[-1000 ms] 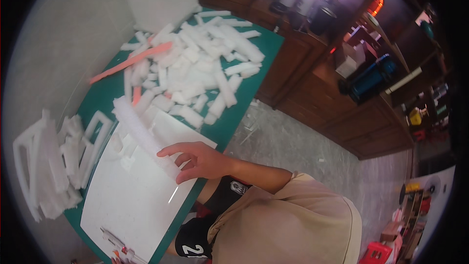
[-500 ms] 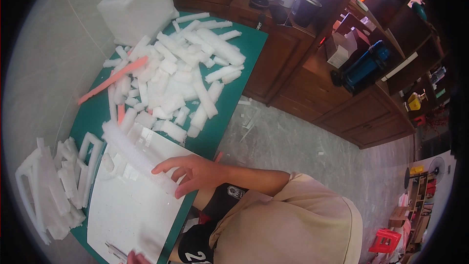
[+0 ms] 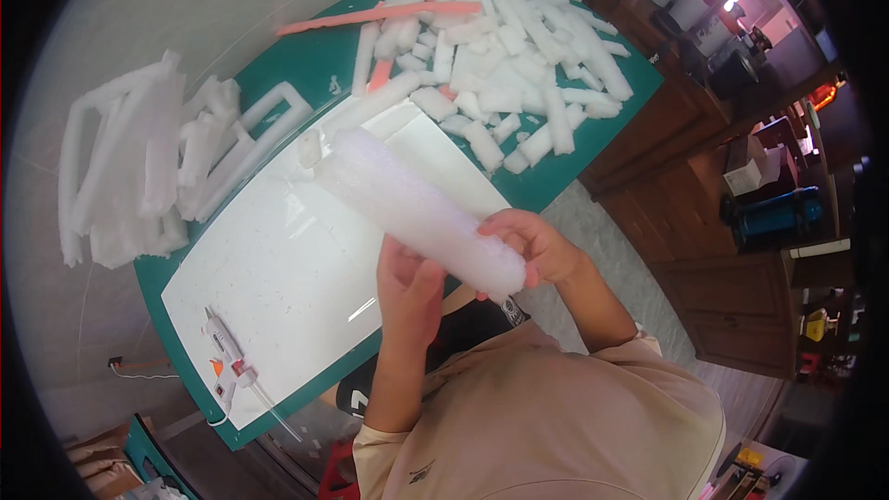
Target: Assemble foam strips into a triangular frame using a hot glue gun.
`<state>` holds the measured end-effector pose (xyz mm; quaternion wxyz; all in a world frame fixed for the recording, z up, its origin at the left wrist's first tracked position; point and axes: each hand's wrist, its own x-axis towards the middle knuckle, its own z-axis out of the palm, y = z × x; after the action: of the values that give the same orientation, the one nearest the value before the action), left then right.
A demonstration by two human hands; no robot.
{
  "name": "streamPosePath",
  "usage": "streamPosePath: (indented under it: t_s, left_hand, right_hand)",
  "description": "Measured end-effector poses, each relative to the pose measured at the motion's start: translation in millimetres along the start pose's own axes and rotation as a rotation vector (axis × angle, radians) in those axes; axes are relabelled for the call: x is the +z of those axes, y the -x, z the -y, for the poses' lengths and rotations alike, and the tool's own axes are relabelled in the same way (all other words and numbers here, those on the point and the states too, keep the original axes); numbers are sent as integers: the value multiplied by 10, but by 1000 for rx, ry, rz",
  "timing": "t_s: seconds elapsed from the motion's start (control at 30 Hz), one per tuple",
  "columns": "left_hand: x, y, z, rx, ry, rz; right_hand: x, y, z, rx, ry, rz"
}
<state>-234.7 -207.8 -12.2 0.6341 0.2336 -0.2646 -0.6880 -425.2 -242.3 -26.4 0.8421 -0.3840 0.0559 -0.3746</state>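
A thick white foam strip (image 3: 407, 199) is held up between my two hands, slanting over the near right of the white board (image 3: 278, 259). My left hand (image 3: 410, 287) grips its underside near the middle, the fingertips partly hidden behind the foam. Around the near end my right hand (image 3: 537, 245) is closed, thumb on top and fingers along the edge. On the board's near left corner lies a white glue gun (image 3: 228, 352) with an orange trigger, a glue stick out of its back. One small foam piece (image 3: 309, 148) rests at the board's far edge.
Many white foam offcuts (image 3: 500, 74) pile up on the far part of the green table (image 3: 593, 153), with a pink foam strip (image 3: 398, 13) across them. Foam frames (image 3: 130, 162) are stacked at the left edge. Wooden cabinets (image 3: 667, 167) stand to the right.
The foam strip has been lifted off the board. My left hand has come up from the lower edge to grip it alongside my right hand. The whole view has turned and shifted.
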Motion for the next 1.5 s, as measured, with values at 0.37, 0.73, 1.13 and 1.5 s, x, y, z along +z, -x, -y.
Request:
streamPosePath:
  t_s: [0.37,0.73,1.13,1.5]
  left_hand:
    - [-87,85,-106,-33,-84,-71]
    - [-195,133,-82,-35,-66,-43]
    - [-281,108,-181,-27,-91,-199]
    - [-386,132,-277,-47,-138,-175]
  right_hand:
    - [68,-57,-142,72,90,-14]
    - [49,-82,-184,84,65,1]
    - [106,-280,-242,179,163,-72]
    - [121,-341,-396,145,104,-81]
